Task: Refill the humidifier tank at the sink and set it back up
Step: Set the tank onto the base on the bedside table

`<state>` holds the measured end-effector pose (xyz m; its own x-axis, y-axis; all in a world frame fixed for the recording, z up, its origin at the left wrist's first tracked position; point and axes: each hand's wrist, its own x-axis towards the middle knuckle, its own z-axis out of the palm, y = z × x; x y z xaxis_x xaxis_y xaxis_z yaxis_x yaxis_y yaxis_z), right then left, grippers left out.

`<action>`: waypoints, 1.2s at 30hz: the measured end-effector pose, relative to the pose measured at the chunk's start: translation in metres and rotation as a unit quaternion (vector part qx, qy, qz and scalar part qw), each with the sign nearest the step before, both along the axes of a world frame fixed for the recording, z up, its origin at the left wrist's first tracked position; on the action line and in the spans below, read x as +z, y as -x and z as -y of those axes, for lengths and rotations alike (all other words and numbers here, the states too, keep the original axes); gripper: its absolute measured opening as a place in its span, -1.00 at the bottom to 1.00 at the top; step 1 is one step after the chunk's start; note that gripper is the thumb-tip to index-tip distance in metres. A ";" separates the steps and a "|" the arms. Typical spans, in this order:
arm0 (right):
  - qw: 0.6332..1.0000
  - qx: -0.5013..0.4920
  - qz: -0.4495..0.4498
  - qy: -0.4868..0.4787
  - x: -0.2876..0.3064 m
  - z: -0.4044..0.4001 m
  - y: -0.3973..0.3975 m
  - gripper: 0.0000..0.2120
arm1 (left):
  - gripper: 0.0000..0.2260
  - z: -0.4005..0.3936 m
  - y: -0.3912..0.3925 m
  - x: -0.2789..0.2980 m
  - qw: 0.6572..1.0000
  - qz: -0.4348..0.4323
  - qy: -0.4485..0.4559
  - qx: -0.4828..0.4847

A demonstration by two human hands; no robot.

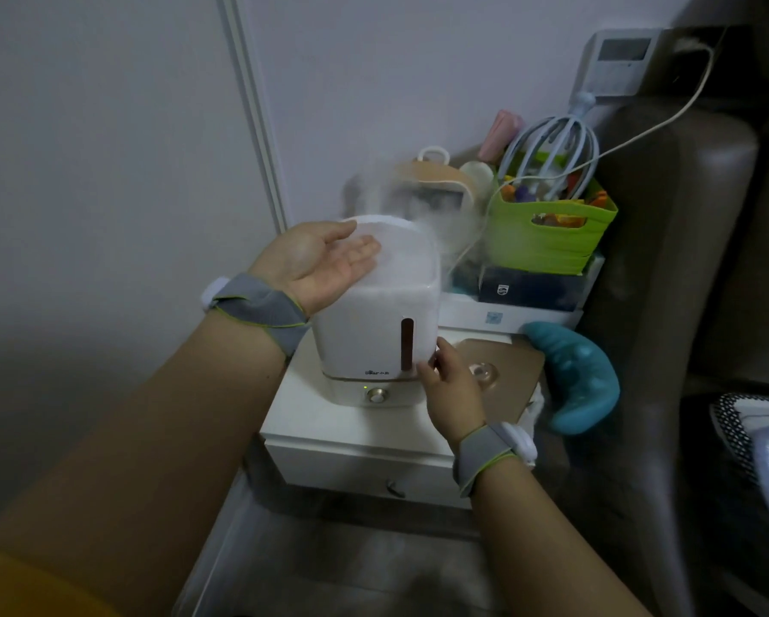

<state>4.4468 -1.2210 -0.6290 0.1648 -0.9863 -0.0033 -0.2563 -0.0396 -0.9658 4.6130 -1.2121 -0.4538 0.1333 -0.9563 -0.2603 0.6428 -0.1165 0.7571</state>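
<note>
Sitting on the white nightstand (311, 420), the humidifier tank (376, 300) is seated on its base (360, 394), mist (400, 189) rising from the top. Left hand (316, 260) lies open, palm up, flat against the tank's upper left side. Right hand (451, 389) presses fingertips (436, 356) to the lower right corner, just beside the brown window strip (406, 345), fingers loosely curled.

The white humidifier tank (374, 300) stands upright on its base (365, 394) on a white worktop (311, 416). Mist (418, 202) rises from its top. A green light (365, 387) glows beside the base's knob (377, 395).
</note>
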 end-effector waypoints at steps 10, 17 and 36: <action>0.999 0.010 -0.033 -0.009 0.012 -0.004 0.004 -0.58 | -0.62 0.002 0.001 0.008 1.000 -0.011 0.010 0.021; 0.956 -0.018 -0.280 0.087 0.007 -0.009 0.063 -0.56 | -0.68 -0.049 0.055 -0.026 0.991 0.037 0.074 -0.109; 0.904 0.000 -0.393 0.167 0.010 -0.008 0.124 -0.62 | -0.74 -0.056 0.133 -0.155 0.792 0.594 0.115 -0.077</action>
